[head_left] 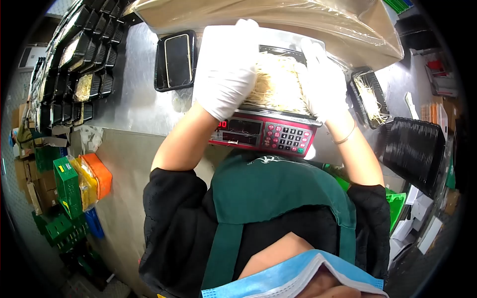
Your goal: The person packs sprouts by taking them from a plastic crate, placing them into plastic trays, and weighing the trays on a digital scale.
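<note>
A black plastic tray of bean sprouts [279, 82] sits on the platform of a red digital scale [288, 137], with a keypad and a lit display in front. My left hand [229, 72], in a white glove, grips the tray's left side, its fingers pointing away from me. On the opposite side my right hand [325, 82], also gloved, is closed along the tray's right edge. Parts of the fingers are hidden or washed out by glare. Just right of my right hand stands a smaller black tray with some sprouts [370, 98].
Left of the scale lies a black tray [175, 60]. Filled black trays [87, 88] are stacked at the far left. A large clear plastic bag [298, 22] spans the back. Stacked black trays [414, 149] stand right. Green crates [69, 186] are below left.
</note>
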Available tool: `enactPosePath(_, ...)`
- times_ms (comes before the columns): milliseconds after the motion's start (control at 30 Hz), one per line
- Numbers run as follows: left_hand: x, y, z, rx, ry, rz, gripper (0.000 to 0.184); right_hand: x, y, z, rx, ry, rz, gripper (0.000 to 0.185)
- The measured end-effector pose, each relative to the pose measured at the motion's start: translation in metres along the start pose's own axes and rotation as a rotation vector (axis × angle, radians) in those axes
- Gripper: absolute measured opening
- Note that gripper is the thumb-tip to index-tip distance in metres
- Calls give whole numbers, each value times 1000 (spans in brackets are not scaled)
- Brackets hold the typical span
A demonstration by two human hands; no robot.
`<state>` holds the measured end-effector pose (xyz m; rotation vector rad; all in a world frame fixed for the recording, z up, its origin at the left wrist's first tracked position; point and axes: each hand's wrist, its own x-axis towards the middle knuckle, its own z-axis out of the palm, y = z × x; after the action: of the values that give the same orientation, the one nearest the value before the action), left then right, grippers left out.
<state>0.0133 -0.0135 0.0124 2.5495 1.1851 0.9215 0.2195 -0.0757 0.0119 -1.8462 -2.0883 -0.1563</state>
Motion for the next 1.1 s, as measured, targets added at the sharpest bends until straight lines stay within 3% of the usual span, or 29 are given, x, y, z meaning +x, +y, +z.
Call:
enactPosePath(100,-2,14,0,186,-129,80,36,2,2,1,2,9,-5,51)
enactPosePath(133,-9,2,12,392,-83,124,35,3,3,2,-1,8,-4,51)
enactPosePath(233,-18,5,19,338,-29,2,34,0,2,6,40,-2,2,49)
enactPosePath(367,-7,2,-1,133,32,56,24,0,8,2,237,36,72,49)
enactPosePath(433,-3,-9,-1,-432,173,-160,19,-9,29,-5,355,24,169,49)
enactPosePath(500,-16,-12,-14,-686,322,-346,21,-30,79,-11,1158,-22,311,46)
enactPosePath(533,-27,-13,-24,-767,384,-410,21,-47,90,-17,1169,43,486,41)
enactPosePath(567,-42,-11,-34,-749,432,-415,19,-68,135,-10,738,-128,416,40)
enactPosePath(600,-58,6,-46,-1063,446,-521,23,-83,151,-10,257,-313,274,40)
enactPosePath(633,-71,19,-55,-1373,451,-635,28,-108,152,2,416,-491,489,48)
enactPosePath(700,-91,38,-44,-946,204,-437,39,-126,123,14,165,-413,538,57)
enactPosePath(800,-93,67,1,-1311,-403,-713,44,-113,105,41,-49,-469,567,67)
enactPosePath(833,-89,70,11,-1448,-567,-762,44,-116,111,58,-132,-445,493,59)
enactPosePath(900,-83,79,13,-1550,-521,-647,41,-122,115,72,72,-323,496,43)
enactPosePath(967,-87,70,33,-1595,-528,-572,26,-116,127,65,97,-366,522,35)
enactPosePath(1000,-85,74,38,-1659,-446,-691,20,-107,130,50,119,-411,545,29)
enactPosePath(1033,-83,76,40,-1721,-357,-810,16,-81,112,5,-211,-344,434,21)
enactPosePath(1067,-82,78,39,-1693,-289,-850,11,-88,145,13,-56,160,230,22)
enactPosePath(1100,-71,91,22,-1622,-211,-1005,14,-80,161,-6,223,313,270,21)
